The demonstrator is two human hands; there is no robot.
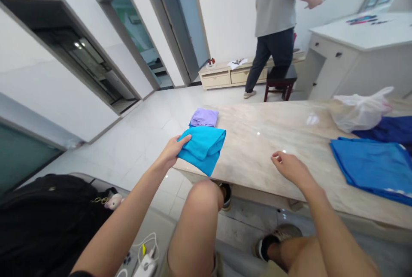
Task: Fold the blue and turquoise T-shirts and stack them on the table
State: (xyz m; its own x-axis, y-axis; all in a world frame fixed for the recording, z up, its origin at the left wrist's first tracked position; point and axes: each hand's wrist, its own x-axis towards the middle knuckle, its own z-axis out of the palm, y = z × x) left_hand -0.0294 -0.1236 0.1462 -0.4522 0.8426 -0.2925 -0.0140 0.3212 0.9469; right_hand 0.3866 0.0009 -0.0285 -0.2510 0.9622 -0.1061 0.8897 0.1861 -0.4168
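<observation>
Left hand (171, 151) gripping folded turquoise garment (202, 149), right hand (289, 168) open and empty over marble table (251, 152)

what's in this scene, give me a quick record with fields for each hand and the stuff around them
left hand: holding a folded turquoise cloth
right hand: open, empty, at the edge of the marble-topped table
next to the held cloth: folded lilac cloth
table, right end: folded blue cloth, navy cloth, white plastic bag
background: co-worker standing, back turned
</observation>
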